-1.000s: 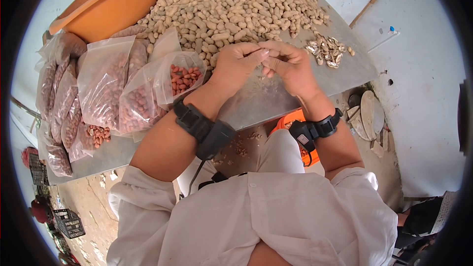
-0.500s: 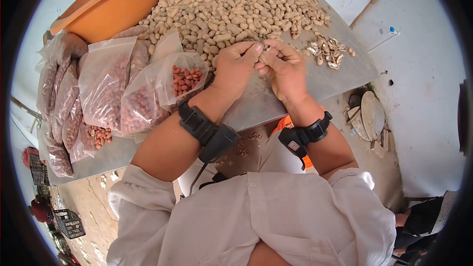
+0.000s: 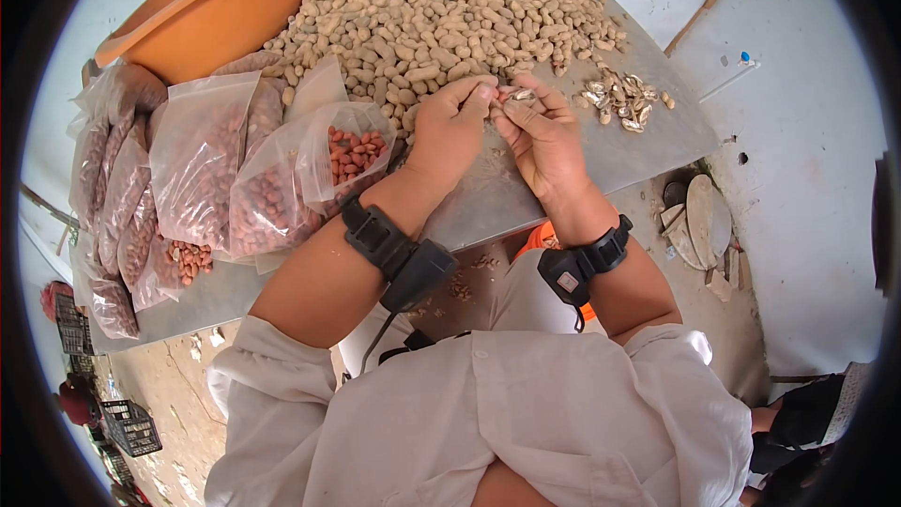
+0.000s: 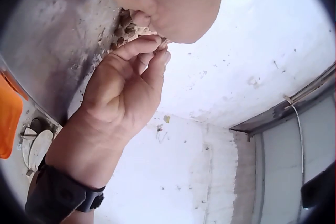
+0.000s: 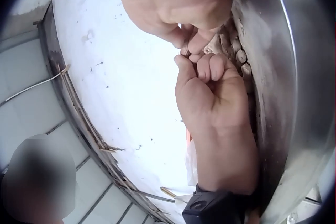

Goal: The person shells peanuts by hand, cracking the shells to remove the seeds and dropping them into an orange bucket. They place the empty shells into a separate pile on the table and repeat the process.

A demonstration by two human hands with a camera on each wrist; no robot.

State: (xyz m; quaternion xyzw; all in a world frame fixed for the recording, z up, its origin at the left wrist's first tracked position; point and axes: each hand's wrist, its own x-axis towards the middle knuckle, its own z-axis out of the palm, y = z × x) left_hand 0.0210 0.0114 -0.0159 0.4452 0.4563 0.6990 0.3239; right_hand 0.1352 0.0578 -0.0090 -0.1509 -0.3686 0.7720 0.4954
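Both hands meet above the front of the metal table, fingertips close together. My right hand holds a split peanut shell between thumb and fingers, its pale inside facing up. At the shell's left end, my left hand pinches a reddish peanut kernel with thumb and forefinger. In the left wrist view, the right hand has its thumb and fingertips drawn together. Behind the hands lies a large heap of unshelled peanuts. Empty shells form a small pile to the right.
Clear bags of red kernels crowd the left of the table, one open bag beside the left forearm. An orange basin stands at back left. Another orange container sits below the table's front edge.
The peanut between the hands has been split: the shell's pale inside and a reddish kernel now show. The right hand has moved slightly left and turned its palm more upward.
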